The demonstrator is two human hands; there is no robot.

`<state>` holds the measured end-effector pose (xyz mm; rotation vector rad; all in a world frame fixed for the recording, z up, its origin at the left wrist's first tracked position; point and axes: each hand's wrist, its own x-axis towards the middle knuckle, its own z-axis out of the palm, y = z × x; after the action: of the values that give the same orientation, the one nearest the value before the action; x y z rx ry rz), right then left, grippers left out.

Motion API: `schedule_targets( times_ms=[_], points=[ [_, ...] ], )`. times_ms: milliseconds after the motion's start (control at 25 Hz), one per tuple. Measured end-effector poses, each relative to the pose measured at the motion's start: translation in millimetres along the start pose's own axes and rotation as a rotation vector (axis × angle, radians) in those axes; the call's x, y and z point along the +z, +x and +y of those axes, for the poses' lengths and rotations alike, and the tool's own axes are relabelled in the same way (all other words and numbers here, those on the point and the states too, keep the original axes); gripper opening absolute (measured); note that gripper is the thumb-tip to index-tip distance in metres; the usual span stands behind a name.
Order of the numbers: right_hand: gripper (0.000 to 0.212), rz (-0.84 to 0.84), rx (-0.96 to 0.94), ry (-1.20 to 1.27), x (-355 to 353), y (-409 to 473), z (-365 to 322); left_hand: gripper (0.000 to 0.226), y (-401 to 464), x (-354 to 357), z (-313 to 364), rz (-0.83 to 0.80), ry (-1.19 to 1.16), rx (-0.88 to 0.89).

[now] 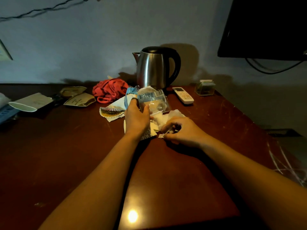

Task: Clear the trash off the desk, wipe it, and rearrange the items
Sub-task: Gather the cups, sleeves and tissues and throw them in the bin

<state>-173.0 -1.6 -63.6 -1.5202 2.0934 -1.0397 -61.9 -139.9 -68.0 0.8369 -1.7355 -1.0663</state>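
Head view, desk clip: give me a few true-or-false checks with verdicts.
1. The left hand grips a clear plastic wrapper. True.
2. The stainless steel kettle lies on its side. False: it stands upright at the back of the dark wooden desk.
3. The white remote control lies right of the kettle. True.
4. The crumpled red cloth is in the right hand. False: it lies on the desk left of the kettle; that hand pinches a small white paper scrap.

Red cloth (110, 90), silver kettle (153, 68), reddish-brown desk (66, 155).
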Motion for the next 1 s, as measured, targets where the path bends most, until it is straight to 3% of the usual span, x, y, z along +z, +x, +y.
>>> schedule_targets(
  times_ms=[240,400,760,1000],
  points=[
    [0.012,-0.020,0.007,-0.033,0,1,-1,0.007,-1,0,1,0.014,0.042,0.023],
    [0.007,0.092,0.031,-0.049,1,2,4,0.007,-2,-1,2,0.001,-0.005,0.013],
    [0.008,0.355,0.335,0.509,-37,-3,-12,0.012,-2,1,2,0.106,-0.017,-0.047],
    [0.007,0.417,0.371,0.512,-77,-17,-19,0.015,-10,0,22,0.123,0.143,0.039]
  ],
)
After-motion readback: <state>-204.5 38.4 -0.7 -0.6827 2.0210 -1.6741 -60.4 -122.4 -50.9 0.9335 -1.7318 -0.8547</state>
